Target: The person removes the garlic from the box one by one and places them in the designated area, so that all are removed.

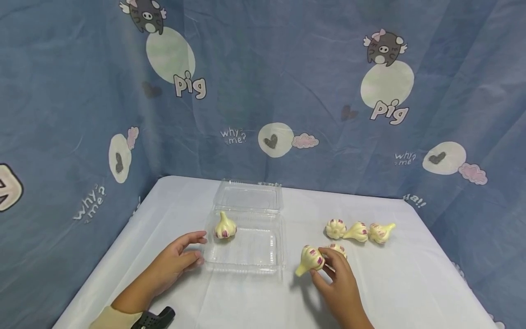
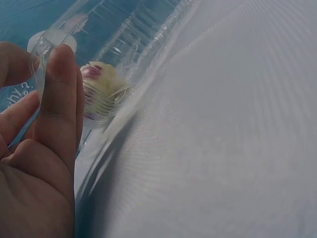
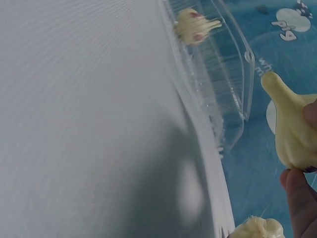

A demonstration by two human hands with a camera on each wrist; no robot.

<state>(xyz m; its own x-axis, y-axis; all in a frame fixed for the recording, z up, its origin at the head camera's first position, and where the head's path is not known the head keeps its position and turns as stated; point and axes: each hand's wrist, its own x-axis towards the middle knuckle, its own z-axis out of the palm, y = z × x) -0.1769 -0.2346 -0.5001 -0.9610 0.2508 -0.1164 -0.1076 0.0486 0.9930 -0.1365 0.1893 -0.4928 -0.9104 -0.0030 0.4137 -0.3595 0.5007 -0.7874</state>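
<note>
A clear plastic clamshell box [image 1: 246,264] lies with its lid folded back on the white table. One garlic bulb [image 1: 225,227] sits inside it at the left. My left hand [image 1: 176,262] is at the box's left side; in the left wrist view its thumb and fingers [image 2: 59,104] pinch the plastic rim [image 2: 40,64]. To the right of the box, my right hand [image 1: 339,288] holds another garlic bulb [image 1: 311,258] between thumb and fingertips, stem pointing down and left. That bulb is raised off the table, partly cut off in the right wrist view.
Garlic bulbs [image 1: 356,232] lie in a short row at the right of the table. One more bulb [image 1: 338,249] is partly hidden behind my right hand. A blue printed curtain [image 1: 320,91] stands behind the white tabletop [image 1: 402,283].
</note>
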